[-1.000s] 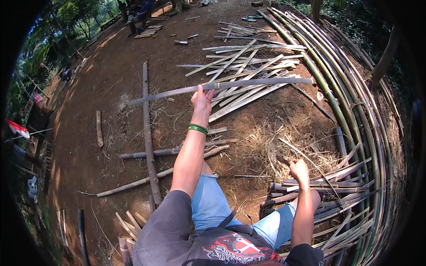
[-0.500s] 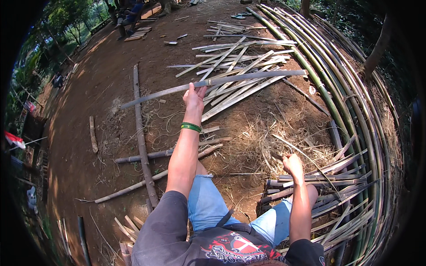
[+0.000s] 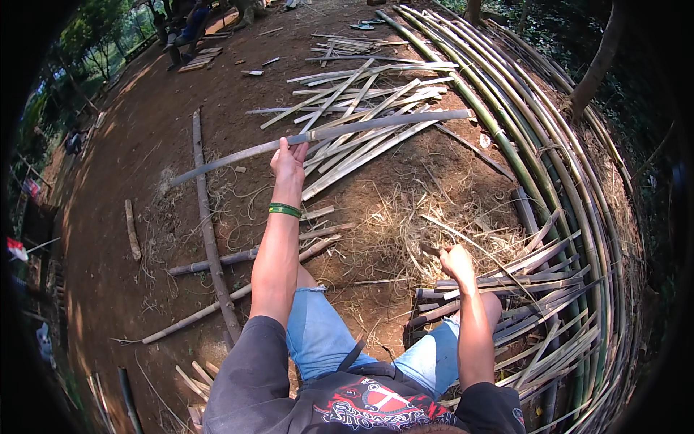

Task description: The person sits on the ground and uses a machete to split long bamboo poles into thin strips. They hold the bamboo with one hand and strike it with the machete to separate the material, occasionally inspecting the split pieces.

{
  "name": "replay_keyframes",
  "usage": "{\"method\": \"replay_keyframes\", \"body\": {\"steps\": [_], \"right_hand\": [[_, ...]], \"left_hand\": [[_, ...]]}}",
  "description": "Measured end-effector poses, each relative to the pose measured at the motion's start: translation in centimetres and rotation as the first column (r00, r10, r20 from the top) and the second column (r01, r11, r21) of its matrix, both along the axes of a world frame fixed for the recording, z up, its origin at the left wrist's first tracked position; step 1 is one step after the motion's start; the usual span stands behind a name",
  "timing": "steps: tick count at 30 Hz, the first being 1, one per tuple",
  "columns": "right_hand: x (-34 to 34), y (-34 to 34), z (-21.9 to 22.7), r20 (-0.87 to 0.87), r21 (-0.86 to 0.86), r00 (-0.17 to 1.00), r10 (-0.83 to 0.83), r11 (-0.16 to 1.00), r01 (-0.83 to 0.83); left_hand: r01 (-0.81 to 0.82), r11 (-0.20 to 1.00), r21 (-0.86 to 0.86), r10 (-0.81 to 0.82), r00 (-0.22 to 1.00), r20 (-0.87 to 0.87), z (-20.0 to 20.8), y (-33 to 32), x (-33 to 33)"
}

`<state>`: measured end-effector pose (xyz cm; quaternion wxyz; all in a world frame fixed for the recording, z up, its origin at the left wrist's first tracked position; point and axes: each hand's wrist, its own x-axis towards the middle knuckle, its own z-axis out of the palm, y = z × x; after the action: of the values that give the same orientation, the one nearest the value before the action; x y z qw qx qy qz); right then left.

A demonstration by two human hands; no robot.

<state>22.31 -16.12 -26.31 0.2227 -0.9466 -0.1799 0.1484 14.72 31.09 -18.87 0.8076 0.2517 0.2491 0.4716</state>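
My left hand [image 3: 289, 160], arm stretched far forward, is closed around a long bamboo strip [image 3: 390, 126] near its middle. The strip is dark-skinned with a node beside my fingers, and spans from left to right above the ground. My right hand [image 3: 457, 264] is closed in a fist near my right knee. From it a short dark blade [image 3: 431, 250], apparently a knife, points left; its handle is hidden by my fingers. The blade is apart from the strip. Beneath my right hand lie pale curled shavings [image 3: 390, 228].
Split bamboo strips [image 3: 354, 148] lie piled ahead. Long green poles [image 3: 499, 130] curve along the right, with more strips [image 3: 535, 289] beside my right knee. A thin log [image 3: 208, 224] crosses other sticks on the left. A person [image 3: 189, 32] sits at the far left.
The whole scene has shifted slightly left in the picture, as my view turned a little right. Both hands keep their holds, and the strip stays in much the same pose.
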Motion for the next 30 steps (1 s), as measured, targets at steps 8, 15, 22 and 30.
{"method": "replay_keyframes", "body": {"steps": [8, 15, 22, 30], "right_hand": [[-0.1, -0.2, 0.2, -0.063, 0.013, 0.998, -0.015, 1.000, 0.016], [-0.3, 0.3, 0.5, -0.061, 0.025, 0.998, -0.016, 1.000, 0.018], [-0.8, -1.0, -1.1, 0.010, -0.001, 1.000, 0.003, 1.000, -0.003], [-2.3, 2.2, 4.2, -0.225, -0.102, 0.960, -0.168, 0.984, 0.148]], "left_hand": [[-0.016, 1.000, -0.025, 0.015, 1.000, -0.006, -0.7, -0.6, -0.2], [0.007, 1.000, -0.026, -0.007, 1.000, -0.001, -2.4, 0.2, -0.4], [0.040, 0.996, -0.074, -0.038, 0.999, 0.028, -8.2, -0.5, 0.0], [-0.014, 0.959, -0.283, 0.004, 0.999, -0.037, -24.2, -2.3, -0.8]]}}
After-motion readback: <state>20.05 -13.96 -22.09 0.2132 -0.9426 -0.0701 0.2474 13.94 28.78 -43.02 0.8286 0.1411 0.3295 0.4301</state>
